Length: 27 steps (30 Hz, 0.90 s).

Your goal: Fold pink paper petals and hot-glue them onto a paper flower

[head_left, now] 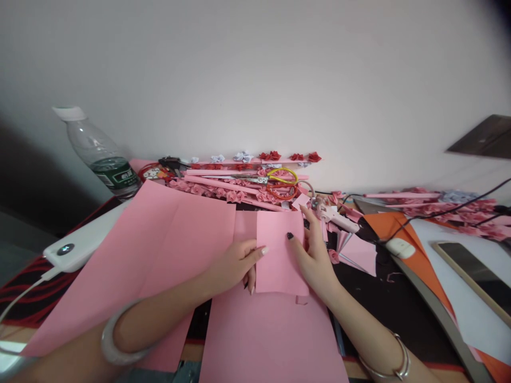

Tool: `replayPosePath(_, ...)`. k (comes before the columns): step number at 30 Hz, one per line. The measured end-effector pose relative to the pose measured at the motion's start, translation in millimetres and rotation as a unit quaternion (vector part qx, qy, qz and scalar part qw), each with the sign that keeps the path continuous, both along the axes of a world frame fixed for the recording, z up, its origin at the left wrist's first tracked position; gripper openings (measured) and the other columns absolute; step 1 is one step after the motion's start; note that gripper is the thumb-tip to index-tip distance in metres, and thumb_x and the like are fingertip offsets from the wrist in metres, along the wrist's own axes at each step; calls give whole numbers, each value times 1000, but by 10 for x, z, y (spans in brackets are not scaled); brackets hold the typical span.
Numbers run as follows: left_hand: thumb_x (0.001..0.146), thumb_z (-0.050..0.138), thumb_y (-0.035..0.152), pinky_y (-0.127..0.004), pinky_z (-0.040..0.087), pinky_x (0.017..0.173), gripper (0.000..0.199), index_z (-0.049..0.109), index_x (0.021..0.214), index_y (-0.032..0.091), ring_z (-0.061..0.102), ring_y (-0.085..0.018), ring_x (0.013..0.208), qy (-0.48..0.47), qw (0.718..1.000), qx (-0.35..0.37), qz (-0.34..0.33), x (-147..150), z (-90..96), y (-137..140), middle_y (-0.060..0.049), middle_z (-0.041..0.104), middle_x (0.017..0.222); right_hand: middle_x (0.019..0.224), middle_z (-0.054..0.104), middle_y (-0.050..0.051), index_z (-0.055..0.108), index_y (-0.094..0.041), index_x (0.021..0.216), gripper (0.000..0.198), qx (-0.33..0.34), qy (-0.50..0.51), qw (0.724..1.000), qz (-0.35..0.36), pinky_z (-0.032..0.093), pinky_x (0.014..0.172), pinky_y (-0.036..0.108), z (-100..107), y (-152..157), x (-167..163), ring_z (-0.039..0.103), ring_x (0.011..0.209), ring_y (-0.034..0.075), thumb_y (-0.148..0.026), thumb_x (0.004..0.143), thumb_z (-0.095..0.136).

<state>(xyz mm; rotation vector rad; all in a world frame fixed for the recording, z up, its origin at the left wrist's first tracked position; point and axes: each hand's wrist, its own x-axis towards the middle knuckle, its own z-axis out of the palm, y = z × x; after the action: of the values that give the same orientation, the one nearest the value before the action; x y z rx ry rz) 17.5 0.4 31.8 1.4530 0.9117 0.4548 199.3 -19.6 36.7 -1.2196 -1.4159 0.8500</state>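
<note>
Between my two hands is a small pink paper rectangle (275, 255), held above a larger pink sheet (271, 338). My left hand (247, 260) pinches its left edge, thumb on top and fingers underneath. Along the right edge, my right hand (313, 252) grips it with the thumb on the front, the other fingers partly hidden behind. A second large pink sheet (159, 239) with a faint crease lies to the left, partly under my left forearm. Scissors (279, 181) with yellow and orange handles rest just beyond the paper. A pale pink glue gun (337, 217) lies right of my right hand.
Paper flowers on pink stems (223, 186) line the wall, with more flowers (439, 205) at right. A water bottle (114, 167) and a white power bank (85, 242) stand left. Small pink squares (357, 252), orange paper (389, 227) and a phone (475, 276) lie right.
</note>
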Motion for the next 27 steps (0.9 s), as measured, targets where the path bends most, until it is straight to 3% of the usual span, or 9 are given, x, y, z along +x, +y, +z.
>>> replayPosePath(9, 92, 37, 40, -20, 33, 43, 26, 41, 77, 19, 50, -11, 37, -14, 1000, 0, -5, 5, -18, -6, 5, 54, 40, 134, 45, 10, 21, -26, 141, 61, 7, -15, 1000, 1, 32, 106, 47, -5, 7, 2, 43, 124, 23, -21, 86, 47)
replayPosePath(16, 92, 35, 42, -20, 33, 42, 28, 42, 79, 18, 48, -10, 35, -16, 1000, -3, -3, 0, 4, -15, 6, 51, 39, 137, 41, 10, 25, -26, 140, 61, 16, -33, 999, -8, 38, 101, 47, -3, 5, 8, 43, 123, 25, -21, 85, 49)
replayPosePath(27, 92, 35, 42, -20, 31, 42, 27, 42, 82, 18, 48, -10, 35, -27, 1000, -6, -7, -5, -22, -19, 6, 51, 39, 132, 46, 9, 28, -27, 140, 62, 32, -43, 998, -12, 35, 103, 51, -1, 4, 25, 37, 127, 27, -25, 83, 52)
